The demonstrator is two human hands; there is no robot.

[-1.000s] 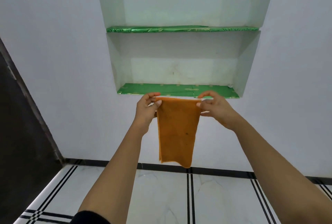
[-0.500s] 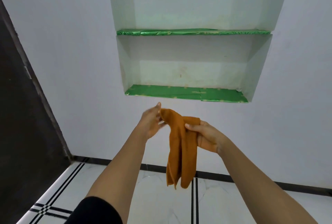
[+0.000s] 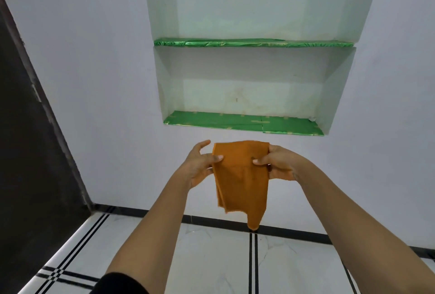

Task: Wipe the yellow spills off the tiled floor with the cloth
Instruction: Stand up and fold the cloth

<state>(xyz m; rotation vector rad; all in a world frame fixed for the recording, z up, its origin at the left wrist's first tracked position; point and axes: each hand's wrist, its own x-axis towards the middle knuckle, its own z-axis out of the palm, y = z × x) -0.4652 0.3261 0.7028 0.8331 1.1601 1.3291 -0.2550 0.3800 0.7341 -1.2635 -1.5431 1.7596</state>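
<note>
Head view shows both hands raised in front of a white wall, holding an orange cloth (image 3: 241, 176) between them. Left hand (image 3: 200, 166) pinches the cloth's left edge with thumb over it, other fingers spread; right hand (image 3: 279, 164) is clamped on the right edge. The folded cloth hangs down above the white tiled floor (image 3: 211, 258) with black lines. Farther off, a wall niche holds green-lined shelves (image 3: 242, 124).
</note>
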